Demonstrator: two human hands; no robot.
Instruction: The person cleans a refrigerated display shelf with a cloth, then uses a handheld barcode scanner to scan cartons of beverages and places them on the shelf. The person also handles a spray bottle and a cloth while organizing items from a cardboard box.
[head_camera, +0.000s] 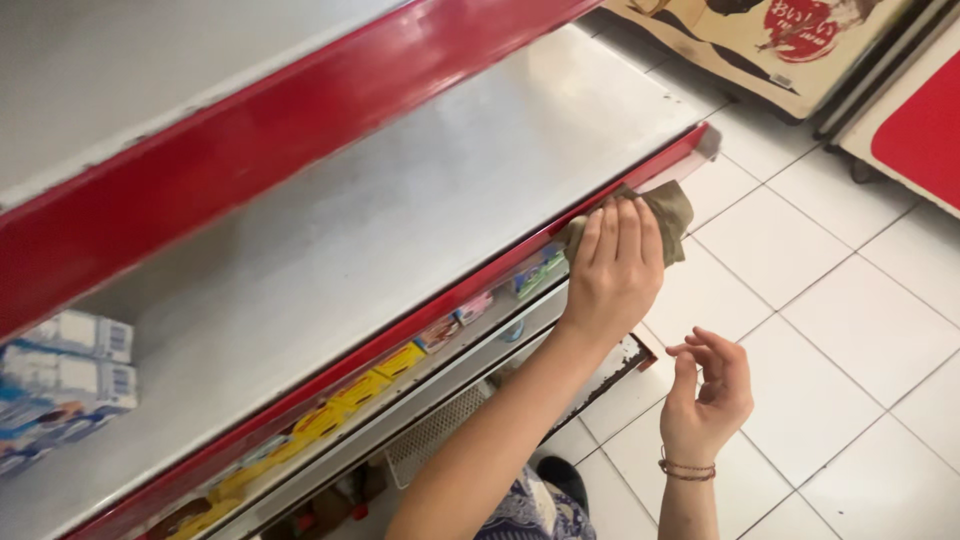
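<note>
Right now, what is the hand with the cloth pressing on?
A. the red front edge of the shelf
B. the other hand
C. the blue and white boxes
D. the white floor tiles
A: the left hand presses the olive cloth against the red front edge of the shelf, while the right hand hangs free above the floor.

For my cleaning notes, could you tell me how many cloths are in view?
1: an olive cloth under the left hand, pressed on the shelf's red front edge. Others may be hidden.
</note>
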